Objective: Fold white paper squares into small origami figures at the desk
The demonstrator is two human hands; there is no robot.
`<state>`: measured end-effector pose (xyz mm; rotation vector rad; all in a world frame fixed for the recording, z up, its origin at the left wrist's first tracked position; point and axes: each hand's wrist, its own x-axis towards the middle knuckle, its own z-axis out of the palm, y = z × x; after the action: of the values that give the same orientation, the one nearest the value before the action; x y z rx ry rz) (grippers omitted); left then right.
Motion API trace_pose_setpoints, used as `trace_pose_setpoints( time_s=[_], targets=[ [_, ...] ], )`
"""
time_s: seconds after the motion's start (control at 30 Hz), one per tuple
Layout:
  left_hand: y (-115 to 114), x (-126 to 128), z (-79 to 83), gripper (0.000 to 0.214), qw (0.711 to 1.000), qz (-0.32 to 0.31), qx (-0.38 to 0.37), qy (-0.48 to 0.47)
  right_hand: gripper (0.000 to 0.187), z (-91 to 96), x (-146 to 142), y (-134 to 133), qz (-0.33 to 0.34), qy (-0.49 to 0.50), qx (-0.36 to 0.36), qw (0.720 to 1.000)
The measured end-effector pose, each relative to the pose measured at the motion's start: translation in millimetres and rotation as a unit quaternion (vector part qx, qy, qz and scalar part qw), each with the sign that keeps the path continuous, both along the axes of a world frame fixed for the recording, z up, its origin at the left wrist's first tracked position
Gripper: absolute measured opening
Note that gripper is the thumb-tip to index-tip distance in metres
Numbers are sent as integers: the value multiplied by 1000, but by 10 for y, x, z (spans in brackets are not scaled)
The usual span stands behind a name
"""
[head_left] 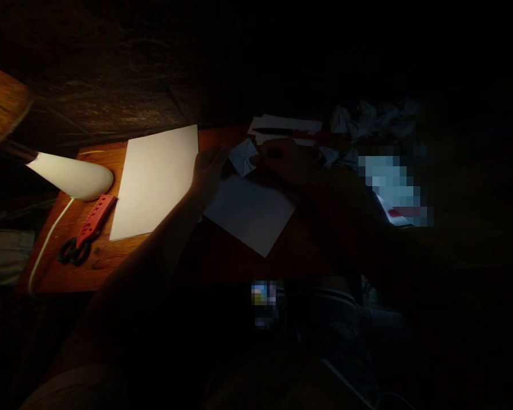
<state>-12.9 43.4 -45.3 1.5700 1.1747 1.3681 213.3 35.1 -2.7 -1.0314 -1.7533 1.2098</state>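
Note:
A small folded paper square (pixel 242 158) with creases meeting at its centre is held up over the table. My right hand (pixel 284 159) pinches its right corner, the thumb lying on the paper's face. At the opposite corner, my left hand (pixel 208 165) has its fingers closed on the edge, though deep shadow blurs them. Below both hands lies a loose white sheet (pixel 256 219), turned at an angle. To the left, a brightly lit stack of white paper (pixel 158 179) rests partly behind my left forearm.
A lamp with a white base (pixel 70 175) stands at left, beside scissors in a red sheath (pixel 94 219). Behind my hands, a knife (pixel 277 132) lies on paper strips (pixel 288 122). Several folded paper shapes (pixel 365 119) sit back right, near a glowing, pixelated screen (pixel 393 188).

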Motion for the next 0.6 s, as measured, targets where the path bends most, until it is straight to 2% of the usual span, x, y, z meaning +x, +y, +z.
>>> trace_pose_setpoints(
  time_s=[0.27,0.47,0.6],
  targets=[
    [-81,9,100,56,998,7,30,54,45,28,14,-70,23,-10,-7,1000],
    [-60,34,68,61,1000,23,-7,-4,42,49,21,-69,14,-19,-1,1000],
    [-117,51,136,57,1000,-23,-12,-6,41,58,23,-68,29,-32,-2,999]
  ],
)
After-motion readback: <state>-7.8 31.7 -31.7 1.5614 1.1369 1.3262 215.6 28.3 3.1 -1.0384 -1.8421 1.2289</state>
